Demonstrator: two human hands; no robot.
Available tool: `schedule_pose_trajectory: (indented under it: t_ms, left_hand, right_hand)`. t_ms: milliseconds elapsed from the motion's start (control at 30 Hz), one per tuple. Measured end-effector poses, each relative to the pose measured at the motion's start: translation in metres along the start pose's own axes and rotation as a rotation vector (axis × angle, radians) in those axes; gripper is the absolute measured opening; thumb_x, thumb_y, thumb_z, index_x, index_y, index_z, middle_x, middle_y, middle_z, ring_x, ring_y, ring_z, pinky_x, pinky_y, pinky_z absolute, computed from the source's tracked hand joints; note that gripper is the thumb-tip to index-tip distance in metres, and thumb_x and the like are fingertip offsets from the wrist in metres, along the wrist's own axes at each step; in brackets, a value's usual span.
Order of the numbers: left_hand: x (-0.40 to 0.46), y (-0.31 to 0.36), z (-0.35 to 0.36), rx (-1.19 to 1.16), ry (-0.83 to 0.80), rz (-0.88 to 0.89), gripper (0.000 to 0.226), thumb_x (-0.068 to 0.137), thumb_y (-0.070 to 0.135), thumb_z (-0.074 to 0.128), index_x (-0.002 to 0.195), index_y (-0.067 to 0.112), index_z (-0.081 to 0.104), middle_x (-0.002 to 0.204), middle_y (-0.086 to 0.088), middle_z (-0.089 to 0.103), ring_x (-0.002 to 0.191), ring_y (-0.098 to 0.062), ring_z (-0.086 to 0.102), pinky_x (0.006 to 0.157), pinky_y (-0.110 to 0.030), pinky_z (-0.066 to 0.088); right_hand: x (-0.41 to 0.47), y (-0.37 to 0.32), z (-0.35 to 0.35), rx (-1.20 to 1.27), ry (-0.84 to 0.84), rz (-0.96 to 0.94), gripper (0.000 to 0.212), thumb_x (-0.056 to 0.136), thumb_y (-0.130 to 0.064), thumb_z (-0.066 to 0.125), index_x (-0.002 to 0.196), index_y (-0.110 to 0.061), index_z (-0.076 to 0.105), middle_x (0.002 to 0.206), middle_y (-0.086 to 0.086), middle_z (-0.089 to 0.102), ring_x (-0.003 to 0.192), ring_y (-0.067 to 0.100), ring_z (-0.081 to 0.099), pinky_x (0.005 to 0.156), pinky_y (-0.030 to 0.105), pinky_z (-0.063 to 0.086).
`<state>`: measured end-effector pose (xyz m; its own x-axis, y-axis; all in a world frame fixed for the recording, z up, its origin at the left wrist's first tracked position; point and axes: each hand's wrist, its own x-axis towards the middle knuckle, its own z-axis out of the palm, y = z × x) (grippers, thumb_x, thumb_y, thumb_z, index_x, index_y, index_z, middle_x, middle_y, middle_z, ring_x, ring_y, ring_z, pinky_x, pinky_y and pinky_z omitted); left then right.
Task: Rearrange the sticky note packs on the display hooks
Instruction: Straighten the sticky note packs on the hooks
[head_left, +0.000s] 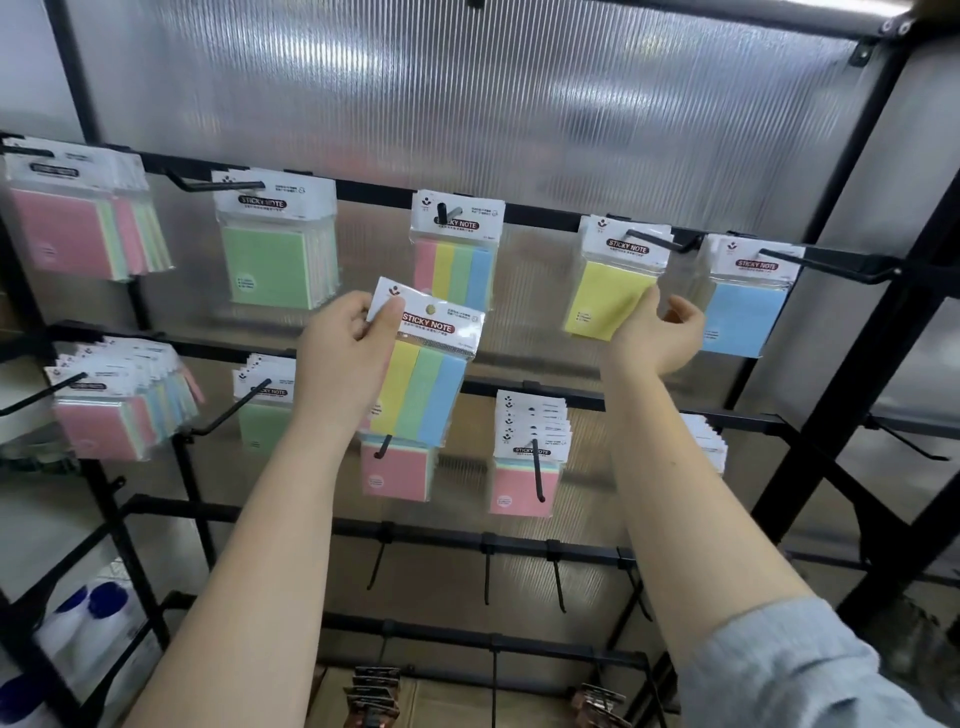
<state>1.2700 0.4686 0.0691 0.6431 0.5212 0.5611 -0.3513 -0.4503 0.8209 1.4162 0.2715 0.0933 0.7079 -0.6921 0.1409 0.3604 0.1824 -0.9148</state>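
My left hand grips a striped sticky note pack by its white header card, off any hook, in front of the rack's middle. Above it hangs another striped pack on a hook. My right hand reaches up to the yellow pack hanging on its hook; fingers curl at the pack's right lower edge, and whether they pinch it is unclear. A blue pack hangs to the right.
Green packs and pink packs hang top left. The lower row holds more pink packs and a green pack. Bare hooks line the third bar. The black rack frame stands at right.
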Motion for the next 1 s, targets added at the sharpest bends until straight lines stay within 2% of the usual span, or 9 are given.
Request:
schedule_pose_trajectory:
  t_ms: [133, 200, 267, 367, 500, 600, 700, 833, 1000]
  left_hand:
    - [-0.001, 0.014, -0.007, -0.069, 0.029, 0.037, 0.021, 0.094, 0.029, 0.055, 0.074, 0.024, 0.060, 0.071, 0.007, 0.068, 0.066, -0.014, 0.058, 0.057, -0.024, 0.041]
    - [0.000, 0.017, -0.010, -0.126, 0.029, 0.063, 0.029, 0.094, 0.032, 0.055, 0.080, 0.006, 0.060, 0.073, -0.012, 0.066, 0.062, -0.017, 0.052, 0.056, -0.029, 0.039]
    - [0.002, 0.022, -0.012, -0.146, 0.042, 0.099, 0.043, 0.092, 0.036, 0.056, 0.081, -0.006, 0.052, 0.072, -0.029, 0.055, 0.058, -0.016, 0.039, 0.052, -0.031, 0.034]
    - [0.007, 0.033, -0.011, -0.222, 0.052, 0.142, 0.046, 0.090, 0.035, 0.058, 0.083, -0.010, 0.053, 0.074, -0.033, 0.056, 0.061, -0.018, 0.039, 0.055, -0.033, 0.033]
    - [0.015, 0.045, -0.006, -0.259, 0.081, 0.155, 0.026, 0.090, 0.033, 0.059, 0.069, 0.019, 0.053, 0.057, 0.001, 0.051, 0.053, -0.008, 0.035, 0.051, -0.025, 0.028]
    - [0.020, 0.051, -0.002, -0.268, 0.094, 0.167, 0.022, 0.090, 0.031, 0.060, 0.070, 0.024, 0.054, 0.059, 0.009, 0.055, 0.053, -0.005, 0.040, 0.053, -0.023, 0.032]
    - [0.026, 0.051, 0.003, -0.260, 0.113, 0.154, 0.021, 0.089, 0.028, 0.060, 0.069, 0.023, 0.055, 0.057, 0.016, 0.056, 0.052, 0.002, 0.042, 0.053, -0.018, 0.034]
    - [0.035, 0.046, 0.006, -0.268, 0.155, 0.127, 0.024, 0.087, 0.027, 0.061, 0.069, 0.012, 0.056, 0.065, -0.003, 0.051, 0.062, -0.011, 0.039, 0.057, -0.025, 0.030]
    - [0.036, 0.046, 0.008, -0.215, 0.149, 0.149, 0.029, 0.086, 0.028, 0.061, 0.060, 0.025, 0.049, 0.046, 0.019, 0.045, 0.047, 0.001, 0.035, 0.048, -0.014, 0.026]
  right_hand:
    - [-0.012, 0.012, -0.020, -0.005, -0.021, 0.013, 0.008, 0.090, -0.020, 0.060, 0.097, -0.015, 0.061, 0.094, -0.006, 0.060, 0.085, 0.008, 0.056, 0.071, 0.014, 0.043]
    - [-0.018, 0.020, -0.033, -0.013, -0.067, 0.010, 0.008, 0.090, -0.021, 0.059, 0.094, -0.014, 0.063, 0.087, -0.009, 0.062, 0.082, 0.006, 0.057, 0.065, 0.009, 0.042]
    - [-0.022, 0.031, -0.047, -0.069, -0.122, -0.007, 0.014, 0.090, -0.022, 0.058, 0.094, -0.011, 0.066, 0.088, -0.004, 0.065, 0.082, 0.008, 0.059, 0.069, 0.014, 0.044]
    - [-0.030, 0.052, -0.069, -0.234, -0.219, -0.067, 0.018, 0.090, -0.020, 0.054, 0.081, -0.010, 0.065, 0.074, -0.002, 0.062, 0.066, 0.008, 0.053, 0.065, 0.024, 0.042]
    - [-0.044, 0.080, -0.097, -0.476, -0.329, -0.145, 0.031, 0.094, -0.021, 0.049, 0.068, -0.008, 0.061, 0.063, 0.002, 0.058, 0.057, 0.013, 0.046, 0.053, 0.026, 0.034]
    - [-0.056, 0.095, -0.111, -0.525, -0.377, -0.141, 0.039, 0.096, -0.022, 0.047, 0.059, -0.013, 0.054, 0.051, -0.006, 0.050, 0.045, 0.003, 0.041, 0.046, 0.015, 0.029]
    - [-0.066, 0.105, -0.117, -0.550, -0.403, -0.099, 0.038, 0.097, -0.024, 0.045, 0.063, -0.015, 0.058, 0.060, -0.004, 0.059, 0.053, 0.005, 0.047, 0.051, 0.021, 0.033]
    - [-0.075, 0.111, -0.119, -0.543, -0.446, -0.056, 0.031, 0.096, -0.024, 0.046, 0.070, -0.023, 0.062, 0.071, -0.011, 0.065, 0.071, 0.007, 0.059, 0.062, 0.025, 0.040]
    - [-0.078, 0.113, -0.115, -0.571, -0.475, -0.044, 0.018, 0.094, -0.024, 0.049, 0.089, -0.019, 0.066, 0.081, -0.011, 0.066, 0.078, 0.009, 0.058, 0.067, 0.025, 0.039]
